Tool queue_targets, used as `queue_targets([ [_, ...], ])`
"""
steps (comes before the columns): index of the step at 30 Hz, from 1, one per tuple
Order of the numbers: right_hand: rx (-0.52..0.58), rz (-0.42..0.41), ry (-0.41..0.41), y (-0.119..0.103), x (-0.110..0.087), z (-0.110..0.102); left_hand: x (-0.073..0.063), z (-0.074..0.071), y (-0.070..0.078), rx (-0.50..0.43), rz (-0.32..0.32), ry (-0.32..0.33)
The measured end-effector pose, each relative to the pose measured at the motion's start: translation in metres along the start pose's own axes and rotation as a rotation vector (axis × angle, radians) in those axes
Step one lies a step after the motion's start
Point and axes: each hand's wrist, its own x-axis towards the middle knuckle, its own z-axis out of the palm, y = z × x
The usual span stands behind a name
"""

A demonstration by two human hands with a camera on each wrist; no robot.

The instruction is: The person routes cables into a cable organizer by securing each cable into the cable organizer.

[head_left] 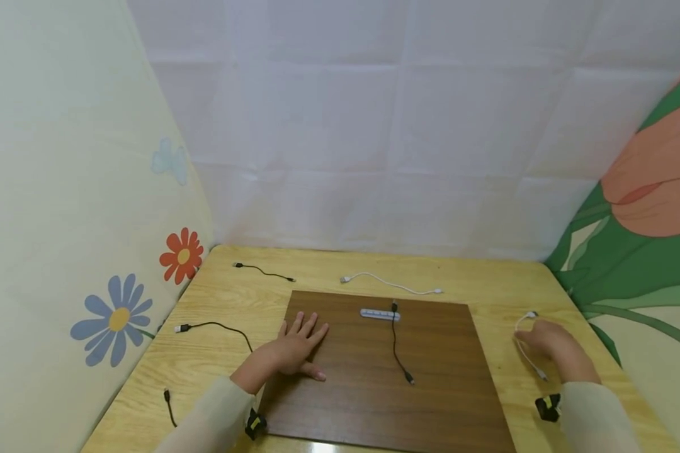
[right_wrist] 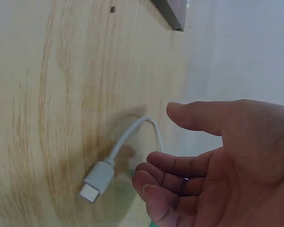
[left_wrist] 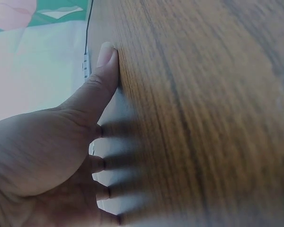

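Observation:
My left hand lies with spread fingers on the left part of a dark brown wooden board; the left wrist view shows its thumb on the wood grain. At the table's right side, my right hand is at a short white USB cable. In the right wrist view, a gap separates thumb from loosely bent fingers, and the cable's plug lies on the table. The cable's bend passes close by the fingertips. On the board are a black cable and a pale slotted strip.
The light wood table carries another white cable behind the board. Black cables lie at the back left, on the left and at the front left. A white-covered wall and printed side panels surround the table.

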Motion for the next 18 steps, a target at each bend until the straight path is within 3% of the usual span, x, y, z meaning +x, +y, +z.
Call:
queue_targets([
  [18,0.014,0.027,-0.001,0.003,0.021,0.004,-0.003,-0.003,-0.003,-0.012,0.006,0.012],
])
